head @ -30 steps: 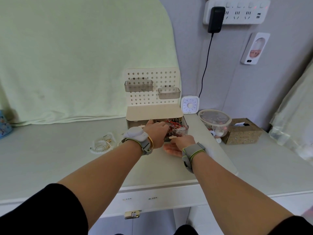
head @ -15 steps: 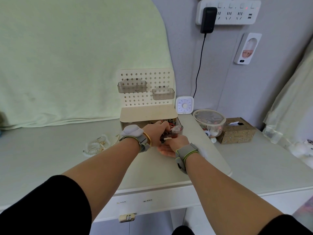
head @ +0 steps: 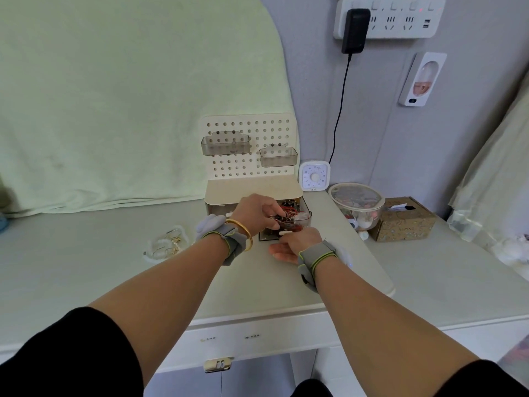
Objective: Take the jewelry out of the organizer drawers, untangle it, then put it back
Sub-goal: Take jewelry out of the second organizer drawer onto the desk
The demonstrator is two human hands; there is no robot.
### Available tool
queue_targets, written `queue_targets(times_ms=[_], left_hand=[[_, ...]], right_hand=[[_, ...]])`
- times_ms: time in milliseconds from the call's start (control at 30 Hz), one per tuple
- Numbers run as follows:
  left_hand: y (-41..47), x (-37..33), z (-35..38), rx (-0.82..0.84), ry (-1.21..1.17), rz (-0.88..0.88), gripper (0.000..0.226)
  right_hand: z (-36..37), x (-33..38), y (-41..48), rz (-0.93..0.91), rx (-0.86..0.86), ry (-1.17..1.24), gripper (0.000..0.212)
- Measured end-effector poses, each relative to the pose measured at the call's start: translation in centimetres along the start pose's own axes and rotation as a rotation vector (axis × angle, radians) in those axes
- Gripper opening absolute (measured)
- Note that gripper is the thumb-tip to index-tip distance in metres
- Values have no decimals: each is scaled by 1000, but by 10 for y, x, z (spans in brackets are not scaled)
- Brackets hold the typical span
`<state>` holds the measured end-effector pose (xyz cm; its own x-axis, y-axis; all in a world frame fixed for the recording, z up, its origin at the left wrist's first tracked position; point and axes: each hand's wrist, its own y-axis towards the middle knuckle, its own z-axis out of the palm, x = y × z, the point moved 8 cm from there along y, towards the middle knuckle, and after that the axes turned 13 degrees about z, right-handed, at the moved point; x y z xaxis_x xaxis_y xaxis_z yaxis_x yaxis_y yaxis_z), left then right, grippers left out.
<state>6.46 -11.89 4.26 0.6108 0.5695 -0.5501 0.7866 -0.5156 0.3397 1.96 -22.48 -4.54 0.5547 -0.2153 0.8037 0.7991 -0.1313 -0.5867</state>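
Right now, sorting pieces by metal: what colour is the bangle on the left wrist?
Gold; the smooth round bangle shows clearly in the head view.

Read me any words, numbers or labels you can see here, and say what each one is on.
Timer: dial numbers in fives around the face; "55", "5" and "10" can be made out, the others are too small to be sure of.
Tissue box: front print, too blurred to read.
Desk drawer: two small marks, unreadable.
Nothing else is readable.
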Motion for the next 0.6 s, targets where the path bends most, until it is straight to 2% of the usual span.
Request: queue_targets(times_ms=[167, 333, 467, 600], left_hand=[[-5, 5, -12, -114, -84, -35, 17], [-3, 6, -20, -138, -13, -49, 11], [-6, 7, -23, -200, -44, -82, 18], [-9, 6, -28, -287, -102, -104, 25]], right_hand=[[2, 0, 7, -12, 2, -32, 27], [3, -3, 13, 48, 6, -27, 32], [5, -5, 15, 43, 4, -65, 17], [4, -2, 16, 44, -8, -95, 33]])
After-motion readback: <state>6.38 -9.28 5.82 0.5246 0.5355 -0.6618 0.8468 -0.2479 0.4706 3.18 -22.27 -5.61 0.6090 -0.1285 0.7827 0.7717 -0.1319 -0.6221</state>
